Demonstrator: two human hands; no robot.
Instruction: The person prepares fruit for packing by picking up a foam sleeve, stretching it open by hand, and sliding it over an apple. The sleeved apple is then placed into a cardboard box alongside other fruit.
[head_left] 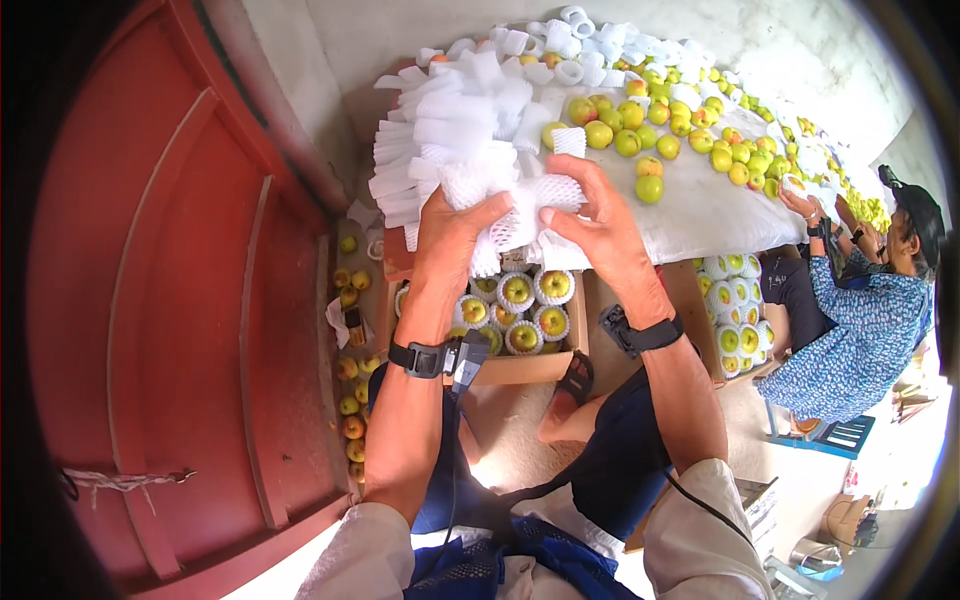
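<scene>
Far left of left hand: red door [180, 300], loose yellow-green fruit [350, 400] strewn along its foot, likely rejects or overflow. Left hand [450, 235] clamped shut on white foam net sleeve [500, 205], thumb across the mesh; right hand [600, 230] gripping same sleeve from the opposite side, fingers curled closed, so sleeve stretched between both, apparently to open the mesh. Above left hand: stack of spare foam sleeves [440, 130] piled on table edge, within reach. Directly below both hands: open brown cardboard box [520, 368], plain, no label legible, holding netted fruit [517, 292] in rows, placed under the work for a short drop. Up-right of right hand: bare fruit [640, 135] spread on white sheet. Further right: second box [700, 300], netted fruit inside, beside another person [860, 320] in blue patterned sleeves.
</scene>
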